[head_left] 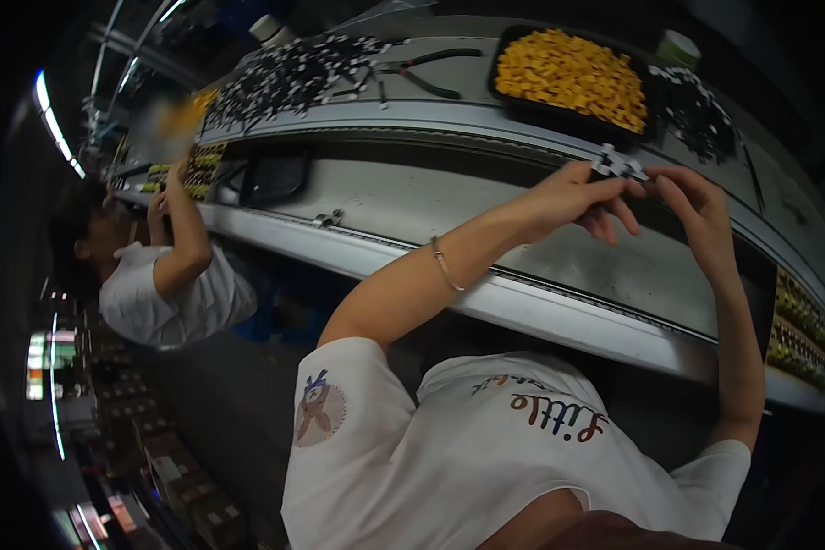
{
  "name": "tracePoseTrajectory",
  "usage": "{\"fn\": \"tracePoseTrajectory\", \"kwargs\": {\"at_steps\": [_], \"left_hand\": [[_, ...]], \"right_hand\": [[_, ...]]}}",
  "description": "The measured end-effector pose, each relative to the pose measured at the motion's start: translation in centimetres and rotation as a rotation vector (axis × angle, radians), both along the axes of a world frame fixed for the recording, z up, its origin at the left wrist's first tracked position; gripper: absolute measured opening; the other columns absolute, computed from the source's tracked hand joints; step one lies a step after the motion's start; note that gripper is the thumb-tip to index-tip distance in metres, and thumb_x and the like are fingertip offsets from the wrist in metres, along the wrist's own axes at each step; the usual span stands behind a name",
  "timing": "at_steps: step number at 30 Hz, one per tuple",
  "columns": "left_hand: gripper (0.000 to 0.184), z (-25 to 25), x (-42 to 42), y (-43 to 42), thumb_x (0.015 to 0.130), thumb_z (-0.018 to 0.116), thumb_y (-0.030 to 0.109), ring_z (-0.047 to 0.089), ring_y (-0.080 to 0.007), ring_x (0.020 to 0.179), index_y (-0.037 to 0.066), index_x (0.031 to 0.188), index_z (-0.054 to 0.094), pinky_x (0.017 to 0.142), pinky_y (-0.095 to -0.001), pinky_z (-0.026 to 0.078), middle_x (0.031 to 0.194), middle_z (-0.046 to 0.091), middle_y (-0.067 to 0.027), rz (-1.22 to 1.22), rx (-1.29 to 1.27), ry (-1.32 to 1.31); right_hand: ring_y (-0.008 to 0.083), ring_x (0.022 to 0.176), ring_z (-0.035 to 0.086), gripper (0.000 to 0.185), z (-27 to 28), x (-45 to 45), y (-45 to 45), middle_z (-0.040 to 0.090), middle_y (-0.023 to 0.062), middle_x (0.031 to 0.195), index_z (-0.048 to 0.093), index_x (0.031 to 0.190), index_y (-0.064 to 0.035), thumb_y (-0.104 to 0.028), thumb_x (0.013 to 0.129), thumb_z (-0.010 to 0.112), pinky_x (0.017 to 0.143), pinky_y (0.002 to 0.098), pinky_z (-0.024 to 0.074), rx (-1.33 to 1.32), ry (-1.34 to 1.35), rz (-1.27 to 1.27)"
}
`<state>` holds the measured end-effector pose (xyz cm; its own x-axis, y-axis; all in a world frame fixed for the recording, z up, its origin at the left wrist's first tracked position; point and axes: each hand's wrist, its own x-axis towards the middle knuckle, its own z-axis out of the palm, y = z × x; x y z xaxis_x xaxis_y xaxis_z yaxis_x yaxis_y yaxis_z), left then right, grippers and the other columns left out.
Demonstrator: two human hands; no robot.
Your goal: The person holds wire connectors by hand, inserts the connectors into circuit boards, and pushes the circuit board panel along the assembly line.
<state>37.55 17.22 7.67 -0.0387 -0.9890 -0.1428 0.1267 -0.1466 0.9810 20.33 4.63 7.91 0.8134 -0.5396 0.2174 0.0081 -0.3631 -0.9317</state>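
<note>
My left hand [582,197], at the end of the arm with a bracelet [445,264], is closed around several small black and white plastic pieces [617,163] held above the workbench. Its lower fingers are partly curled. Close beside it is my right hand [697,206], its thumb and forefinger brought together at the right end of these pieces. What the right fingertips pinch is too small to tell. Just behind both hands stands a black tray [509,99] heaped with small yellow pieces [573,73].
Pliers [435,71] lie on the upper shelf between the tray and a pile of black and white pieces [293,78]. Another dark pile [697,115] is at right. A black bin [275,174] and small metal part [328,218] sit lower. A co-worker [170,275] works at left.
</note>
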Motion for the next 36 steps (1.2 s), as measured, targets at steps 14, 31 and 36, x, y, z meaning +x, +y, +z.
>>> {"fn": "tracePoseTrajectory", "kwargs": {"at_steps": [14, 31, 36], "left_hand": [[0.026, -0.4, -0.6, 0.2, 0.094, 0.035, 0.013, 0.065, -0.0199, 0.075, -0.004, 0.099, 0.054, 0.068, -0.0277, 0.053, 0.081, 0.065, -0.0148, -0.118, -0.148, 0.058], [0.024, 2.9, 1.8, 0.7, 0.091, 0.042, 0.014, 0.045, -0.0065, 0.051, -0.003, 0.097, 0.058, 0.050, -0.0210, 0.036, 0.058, 0.052, -0.0018, 0.235, -0.343, 0.017], [0.023, 3.8, 3.1, 0.9, 0.091, 0.041, 0.013, 0.044, -0.0066, 0.048, -0.002, 0.097, 0.057, 0.047, -0.0207, 0.035, 0.058, 0.052, -0.0028, 0.369, -0.373, 0.091]], "right_hand": [[0.0065, 0.077, 0.055, 0.017, -3.0, 0.9, 1.0, 0.059, 0.0008, 0.083, 0.061, 0.098, -0.0020, -0.015, 0.088, 0.057, 0.072, 0.0226, 0.0446, 0.131, -0.040, -0.130], [0.0051, 0.070, 0.052, 0.027, -3.5, 1.4, 0.3, 0.060, 0.0009, 0.082, 0.058, 0.109, -0.0015, -0.022, 0.093, 0.050, 0.067, 0.0198, 0.0420, 0.058, -0.099, -0.126], [0.0050, 0.067, 0.052, 0.024, -3.2, 1.5, 0.8, 0.060, 0.0016, 0.077, 0.062, 0.100, -0.0023, -0.022, 0.093, 0.050, 0.063, 0.0192, 0.0414, -0.105, -0.027, -0.137]]}}
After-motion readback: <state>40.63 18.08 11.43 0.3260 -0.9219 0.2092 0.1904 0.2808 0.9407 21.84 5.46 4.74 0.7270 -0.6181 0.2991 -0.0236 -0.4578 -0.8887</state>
